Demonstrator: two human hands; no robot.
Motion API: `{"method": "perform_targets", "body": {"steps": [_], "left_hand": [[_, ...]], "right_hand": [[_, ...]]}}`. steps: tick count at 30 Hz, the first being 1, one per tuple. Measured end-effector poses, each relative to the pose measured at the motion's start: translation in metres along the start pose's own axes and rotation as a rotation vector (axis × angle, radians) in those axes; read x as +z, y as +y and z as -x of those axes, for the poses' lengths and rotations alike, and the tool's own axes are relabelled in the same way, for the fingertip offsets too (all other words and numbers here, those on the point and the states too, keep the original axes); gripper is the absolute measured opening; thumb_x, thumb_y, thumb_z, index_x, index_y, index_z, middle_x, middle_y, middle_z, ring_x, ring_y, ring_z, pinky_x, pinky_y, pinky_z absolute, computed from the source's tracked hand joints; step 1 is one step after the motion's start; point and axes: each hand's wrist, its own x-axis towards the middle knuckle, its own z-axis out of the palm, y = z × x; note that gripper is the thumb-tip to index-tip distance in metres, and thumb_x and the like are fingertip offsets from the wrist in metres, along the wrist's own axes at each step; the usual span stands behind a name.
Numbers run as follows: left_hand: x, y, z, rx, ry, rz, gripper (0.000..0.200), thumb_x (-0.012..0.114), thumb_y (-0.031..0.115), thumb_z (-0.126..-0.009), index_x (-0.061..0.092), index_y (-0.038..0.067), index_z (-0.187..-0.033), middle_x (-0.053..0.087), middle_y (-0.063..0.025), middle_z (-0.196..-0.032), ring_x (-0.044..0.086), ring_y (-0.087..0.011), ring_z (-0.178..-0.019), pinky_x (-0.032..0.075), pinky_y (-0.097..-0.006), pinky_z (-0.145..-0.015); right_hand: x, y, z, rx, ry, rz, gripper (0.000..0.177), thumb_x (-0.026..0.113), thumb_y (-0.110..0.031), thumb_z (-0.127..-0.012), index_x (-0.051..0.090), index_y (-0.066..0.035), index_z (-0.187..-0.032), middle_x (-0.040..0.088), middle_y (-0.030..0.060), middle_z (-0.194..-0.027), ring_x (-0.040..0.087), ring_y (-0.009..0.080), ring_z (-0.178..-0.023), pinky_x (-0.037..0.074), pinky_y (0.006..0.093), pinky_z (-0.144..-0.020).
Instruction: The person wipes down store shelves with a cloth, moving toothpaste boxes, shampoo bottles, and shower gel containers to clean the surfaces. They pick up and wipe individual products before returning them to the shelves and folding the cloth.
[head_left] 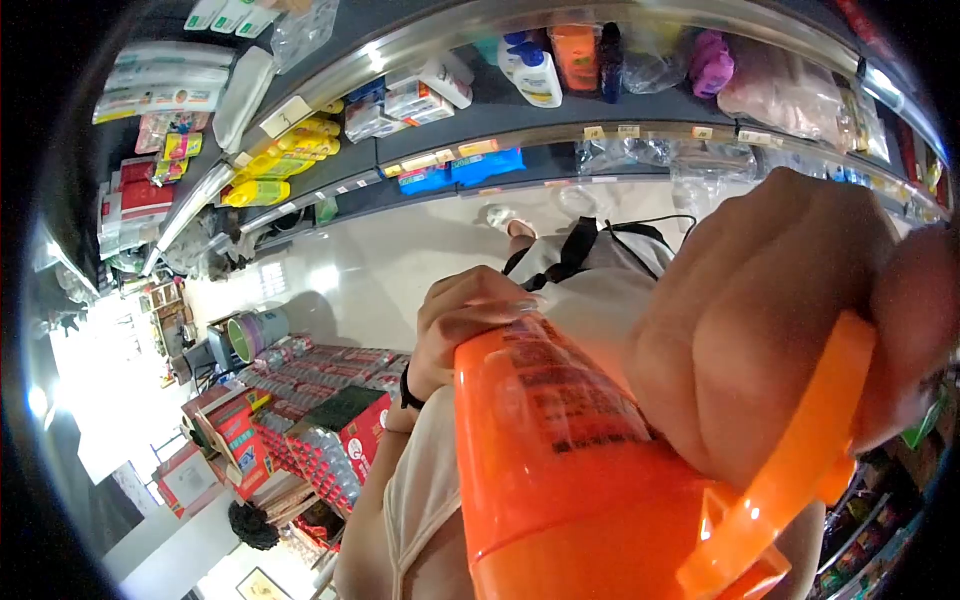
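Observation:
A large orange plastic bottle (580,500) with dark printed text on its side fills the lower middle of the view, close to the camera. My left hand (455,320), with a black band at the wrist, is wrapped round the bottle's far end. On the other side my right hand (760,320) is curled closed, big and near the lens. An orange strap-like handle (800,450) rises from the bottle's near end to the right hand's fingers, which close on its upper end. The thumb side is blurred, and the bottle's near end runs out of the frame.
Store shelves (480,150) curve across the top, with yellow bottles (285,160), a white bottle (535,75) and blue packs (460,170). Stacked packs of cans (325,465) and cartons stand on the lower left. A pale tiled floor (370,240) lies between.

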Motion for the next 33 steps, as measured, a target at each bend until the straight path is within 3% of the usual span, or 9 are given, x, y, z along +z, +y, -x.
{"method": "perform_targets", "body": {"steps": [4,11,15,19,22,26,29,32,33], "left_hand": [[-0.006,-0.002,0.010,-0.099,0.028,-0.087,0.069,0.078,0.047,-0.062,0.056,0.002,-0.109,0.065,-0.0135,-0.102,0.061,-0.0316,-0.090,0.046,-0.0403,-0.080],[-0.002,-0.015,0.008,-0.621,0.007,0.025,0.085,0.082,0.044,-0.057,0.049,-0.002,-0.121,0.063,-0.0171,-0.109,0.061,-0.0327,-0.097,0.044,-0.0403,-0.088],[0.015,-0.024,0.002,-0.664,0.191,0.189,0.075,0.078,0.033,-0.065,0.046,-0.005,-0.121,0.063,-0.0189,-0.105,0.063,-0.0285,-0.094,0.047,-0.0344,-0.084],[0.021,-0.026,0.002,-0.678,0.153,0.237,0.067,0.075,0.025,-0.070,0.044,-0.004,-0.122,0.064,-0.0174,-0.104,0.063,-0.0263,-0.092,0.047,-0.0336,-0.083],[0.024,-0.024,-0.003,-0.738,0.135,0.218,0.065,0.074,0.023,-0.072,0.044,-0.004,-0.122,0.063,-0.0168,-0.104,0.063,-0.0258,-0.092,0.047,-0.0334,-0.082],[0.025,-0.029,-0.004,-0.751,0.106,0.243,0.063,0.073,0.024,-0.074,0.044,-0.004,-0.122,0.061,-0.0165,-0.105,0.062,-0.0247,-0.095,0.046,-0.0327,-0.083],[0.015,-0.040,-0.004,-0.828,0.060,0.423,0.063,0.072,0.027,-0.076,0.044,-0.005,-0.123,0.060,-0.0136,-0.111,0.058,-0.0217,-0.102,0.044,-0.0324,-0.087],[-0.002,-0.064,0.004,-0.914,0.030,0.831,0.071,0.071,0.031,-0.076,0.040,-0.007,-0.128,0.058,-0.0128,-0.116,0.056,-0.0199,-0.106,0.043,-0.0327,-0.091],[-0.007,-0.074,0.007,-0.931,0.028,0.965,0.076,0.072,0.031,-0.075,0.037,-0.008,-0.130,0.058,-0.0139,-0.116,0.056,-0.0201,-0.106,0.043,-0.0328,-0.093]], "right_hand": [[-0.005,-0.004,0.000,0.000,0.038,-0.008,0.066,0.047,-0.056,-0.085,0.052,0.004,-0.111,0.060,0.0168,-0.102,0.062,0.0247,-0.086,0.050,0.0338,-0.073],[-0.005,0.003,0.016,-0.054,0.108,-0.113,0.069,0.046,-0.058,-0.084,0.051,0.004,-0.112,0.059,0.0178,-0.104,0.062,0.0257,-0.087,0.051,0.0345,-0.073],[0.002,0.018,0.012,-0.164,-0.050,-0.002,0.062,0.074,-0.033,-0.071,0.053,0.002,-0.118,0.059,0.0152,-0.108,0.061,0.0287,-0.097,0.047,0.0336,-0.083],[0.010,0.029,0.014,-0.081,0.007,0.269,0.042,0.071,-0.011,-0.072,0.057,0.004,-0.109,0.062,0.0162,-0.108,0.062,0.0247,-0.096,0.047,0.0296,-0.083],[0.018,0.043,0.013,-0.153,0.081,0.295,0.042,0.071,-0.011,-0.076,0.058,0.003,-0.113,0.061,0.0176,-0.108,0.062,0.0298,-0.097,0.050,0.0325,-0.081],[0.019,0.050,0.015,0.018,0.083,0.290,0.041,0.068,-0.008,-0.077,0.057,0.003,-0.115,0.061,0.0182,-0.110,0.062,0.0280,-0.100,0.049,0.0325,-0.083],[0.001,0.058,0.012,0.074,-0.070,0.252,0.047,0.068,-0.007,-0.077,0.054,0.004,-0.121,0.057,0.0177,-0.119,0.058,0.0258,-0.107,0.047,0.0320,-0.086],[-0.007,0.081,0.018,0.096,-0.115,-0.384,0.064,0.074,-0.017,-0.073,0.048,0.002,-0.128,0.050,0.0139,-0.129,0.056,0.0257,-0.108,0.044,0.0339,-0.092],[-0.007,0.088,0.018,0.042,-0.148,-0.337,0.063,0.076,-0.018,-0.072,0.050,0.002,-0.127,0.052,0.0140,-0.127,0.056,0.0260,-0.107,0.044,0.0344,-0.092]]}}
